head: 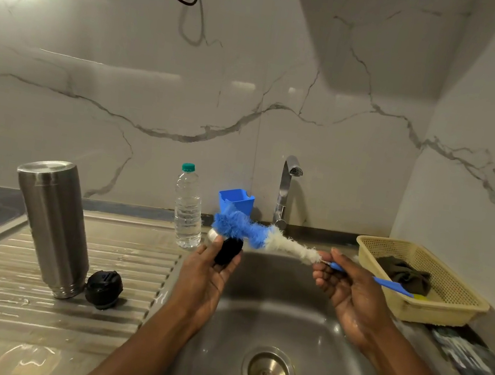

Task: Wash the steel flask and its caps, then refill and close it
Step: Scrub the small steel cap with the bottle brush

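The flask stands upside down, mouth down, on the ribbed draining board to the left of the sink, most likely so that water can run out of it. Touching or just beside its base lies a black stopper, 1 of the 2 caps, resting on the ribs for the same reason.

The other cap, dark with a steel end, is in the left hand, whose fingers are curled and clamped around it. The hand holds it over the sink's near-left edge so drips fall into the basin. The right hand pinches the thin blue handle of a bottle brush close behind the bristles, fingers together on it, which gives short, firm control. The blue and white bristle head lies across the top of the cap, so this looks like the scrubbing of the cap.

Behind the hands stand a clear water bottle with a green lid and a small blue cup. No water can be seen running from the tap. On the tabletop to the right, a yellow basket holds a dark cloth.
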`<action>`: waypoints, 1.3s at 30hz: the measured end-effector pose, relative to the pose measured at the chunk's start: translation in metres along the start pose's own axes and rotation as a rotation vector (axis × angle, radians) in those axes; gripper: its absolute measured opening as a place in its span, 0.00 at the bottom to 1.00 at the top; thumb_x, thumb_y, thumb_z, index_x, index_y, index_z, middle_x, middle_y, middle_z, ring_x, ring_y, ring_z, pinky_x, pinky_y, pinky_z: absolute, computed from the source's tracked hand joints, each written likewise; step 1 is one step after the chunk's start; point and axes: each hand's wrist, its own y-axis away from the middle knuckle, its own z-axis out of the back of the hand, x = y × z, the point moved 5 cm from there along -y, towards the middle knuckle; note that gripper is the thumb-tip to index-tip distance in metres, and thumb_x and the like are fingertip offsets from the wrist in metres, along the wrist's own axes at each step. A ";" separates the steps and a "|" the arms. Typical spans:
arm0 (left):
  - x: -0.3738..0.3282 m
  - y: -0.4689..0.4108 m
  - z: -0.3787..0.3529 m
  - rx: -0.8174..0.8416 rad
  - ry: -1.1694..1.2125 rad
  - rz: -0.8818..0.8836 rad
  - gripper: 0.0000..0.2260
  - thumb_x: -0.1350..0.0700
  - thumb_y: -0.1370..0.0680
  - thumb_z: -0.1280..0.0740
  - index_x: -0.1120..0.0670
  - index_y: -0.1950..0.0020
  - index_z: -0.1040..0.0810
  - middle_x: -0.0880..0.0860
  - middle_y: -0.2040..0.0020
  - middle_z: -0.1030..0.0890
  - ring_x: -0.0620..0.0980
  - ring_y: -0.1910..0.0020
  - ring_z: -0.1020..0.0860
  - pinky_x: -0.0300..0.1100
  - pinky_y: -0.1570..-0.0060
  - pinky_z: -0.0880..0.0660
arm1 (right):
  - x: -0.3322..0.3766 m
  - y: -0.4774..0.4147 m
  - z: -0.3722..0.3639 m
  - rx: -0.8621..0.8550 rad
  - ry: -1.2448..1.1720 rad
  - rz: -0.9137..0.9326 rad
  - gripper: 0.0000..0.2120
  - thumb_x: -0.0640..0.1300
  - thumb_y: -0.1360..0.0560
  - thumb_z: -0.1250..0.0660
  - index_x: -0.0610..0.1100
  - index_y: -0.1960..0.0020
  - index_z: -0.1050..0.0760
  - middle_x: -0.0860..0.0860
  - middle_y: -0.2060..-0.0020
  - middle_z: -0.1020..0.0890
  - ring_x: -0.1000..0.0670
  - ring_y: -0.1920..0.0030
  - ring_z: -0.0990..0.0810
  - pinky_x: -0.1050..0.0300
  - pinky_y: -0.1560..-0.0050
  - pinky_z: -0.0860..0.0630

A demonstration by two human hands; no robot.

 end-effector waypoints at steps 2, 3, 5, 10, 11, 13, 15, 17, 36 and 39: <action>-0.006 -0.004 0.004 -0.011 0.025 -0.023 0.17 0.58 0.16 0.35 0.64 0.29 0.26 0.64 0.34 0.18 0.60 0.32 0.20 0.53 0.35 0.21 | 0.006 -0.001 0.008 -0.039 -0.024 0.009 0.12 0.41 0.18 0.34 0.33 0.51 0.18 0.39 0.64 0.16 0.49 0.67 0.16 0.61 0.66 0.17; -0.006 -0.003 0.003 -0.005 0.029 -0.015 0.17 0.58 0.16 0.35 0.65 0.29 0.26 0.65 0.34 0.18 0.60 0.31 0.20 0.52 0.36 0.21 | 0.005 -0.002 0.010 -0.046 -0.034 0.002 0.12 0.41 0.18 0.34 0.34 0.52 0.18 0.39 0.63 0.16 0.49 0.67 0.16 0.61 0.66 0.17; 0.000 0.000 -0.001 0.017 0.011 0.016 0.16 0.59 0.15 0.36 0.64 0.29 0.25 0.65 0.35 0.17 0.60 0.32 0.20 0.54 0.32 0.22 | -0.004 -0.001 0.007 -0.015 -0.048 -0.024 0.12 0.42 0.18 0.34 0.34 0.51 0.16 0.38 0.61 0.15 0.48 0.65 0.15 0.60 0.65 0.16; 0.002 -0.002 -0.001 0.008 0.019 0.011 0.16 0.60 0.16 0.36 0.64 0.28 0.26 0.65 0.34 0.18 0.62 0.32 0.20 0.57 0.27 0.27 | -0.002 0.000 -0.002 0.016 -0.012 -0.014 0.13 0.42 0.19 0.34 0.36 0.55 0.14 0.38 0.62 0.15 0.48 0.65 0.15 0.59 0.64 0.16; -0.002 -0.004 0.002 0.000 0.039 0.002 0.17 0.60 0.16 0.35 0.64 0.28 0.26 0.66 0.33 0.19 0.62 0.31 0.21 0.56 0.28 0.25 | 0.002 0.000 0.003 -0.009 -0.022 -0.004 0.13 0.42 0.19 0.34 0.35 0.55 0.15 0.39 0.62 0.15 0.48 0.66 0.15 0.60 0.65 0.16; -0.004 -0.005 0.004 -0.008 0.055 0.001 0.19 0.59 0.17 0.34 0.65 0.28 0.27 0.67 0.32 0.20 0.63 0.31 0.21 0.54 0.33 0.22 | 0.003 0.000 0.009 -0.035 -0.039 -0.005 0.12 0.42 0.19 0.33 0.35 0.53 0.16 0.39 0.62 0.15 0.49 0.66 0.15 0.60 0.66 0.17; 0.001 -0.002 0.001 0.001 0.020 0.018 0.18 0.59 0.16 0.34 0.65 0.28 0.26 0.66 0.34 0.19 0.62 0.32 0.20 0.55 0.32 0.22 | -0.005 0.001 0.005 -0.012 -0.046 -0.030 0.12 0.42 0.19 0.33 0.35 0.52 0.16 0.38 0.60 0.15 0.48 0.64 0.14 0.60 0.64 0.16; 0.005 0.001 -0.002 -0.008 -0.006 0.012 0.16 0.60 0.16 0.35 0.64 0.30 0.25 0.66 0.36 0.17 0.62 0.34 0.19 0.56 0.29 0.25 | -0.009 0.001 -0.001 0.015 -0.029 -0.043 0.12 0.43 0.18 0.33 0.36 0.52 0.15 0.38 0.59 0.14 0.47 0.63 0.14 0.59 0.63 0.16; 0.003 0.001 -0.003 0.051 -0.170 -0.028 0.22 0.57 0.22 0.30 0.63 0.30 0.26 0.62 0.37 0.16 0.61 0.34 0.18 0.61 0.28 0.27 | -0.009 0.002 -0.004 0.013 -0.051 -0.042 0.11 0.42 0.18 0.34 0.35 0.50 0.17 0.39 0.60 0.14 0.47 0.62 0.14 0.58 0.62 0.15; -0.007 -0.001 0.002 0.024 -0.157 -0.066 0.20 0.56 0.25 0.29 0.61 0.34 0.22 0.63 0.36 0.17 0.61 0.34 0.19 0.58 0.29 0.26 | 0.003 0.000 0.004 -0.031 -0.057 -0.004 0.11 0.42 0.19 0.33 0.35 0.51 0.17 0.40 0.63 0.15 0.49 0.66 0.15 0.60 0.65 0.16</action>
